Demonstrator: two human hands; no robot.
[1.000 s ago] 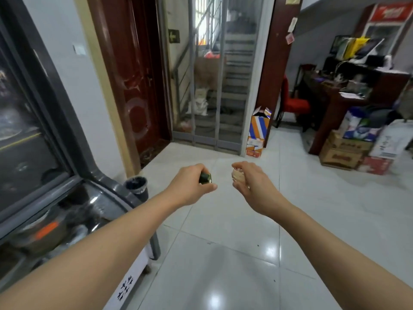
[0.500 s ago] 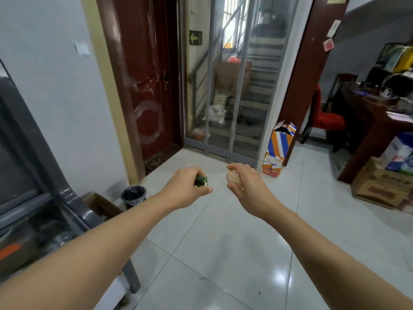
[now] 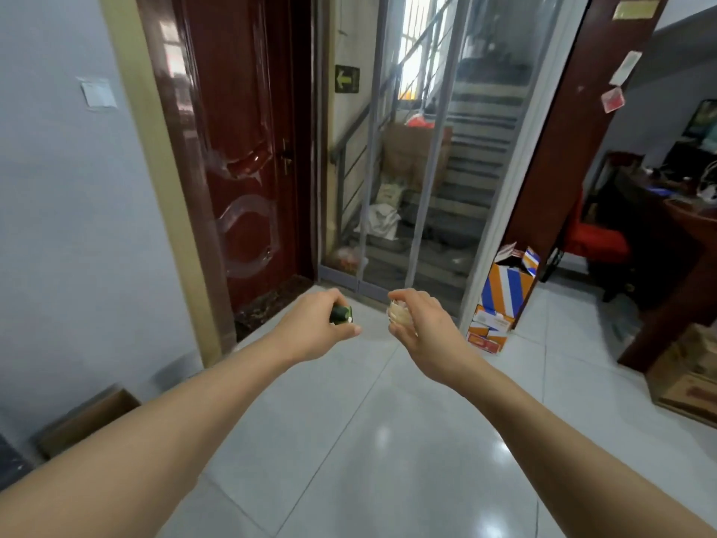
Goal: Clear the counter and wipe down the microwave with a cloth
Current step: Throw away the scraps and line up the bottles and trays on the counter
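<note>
- Left hand (image 3: 318, 328): arm stretched forward over the tiled floor (image 3: 349, 440); grip closed, fingers curled round a small dark green object (image 3: 341, 314), of which only the end shows past the thumb. What the object is cannot be told.
- Right hand (image 3: 423, 328): arm stretched forward, level with the left and near it, the two apart; grip closed, fingers wrapped round a small pale, crumpled-looking object (image 3: 399, 316), mostly hidden by the hand.
- Red-brown door (image 3: 240, 149): closed, ahead on the left, glossy, set in a yellowish frame.
- Light switch (image 3: 97, 93): on the grey wall left of the door.
- Clear strip curtain (image 3: 426, 168): hangs across an opening ahead; stairs and sacks show through it.
- Green arrow sign (image 3: 347, 78): on the wall behind the curtain.
- Orange, blue and white carton (image 3: 504, 289): open-topped, standing on the floor just right of the curtain.
- Red chair (image 3: 597, 238): at far right, beside a dark wooden tabletop (image 3: 690, 215).
- Brown cardboard box (image 3: 85, 421): on the floor at lower left, against the wall.
</note>
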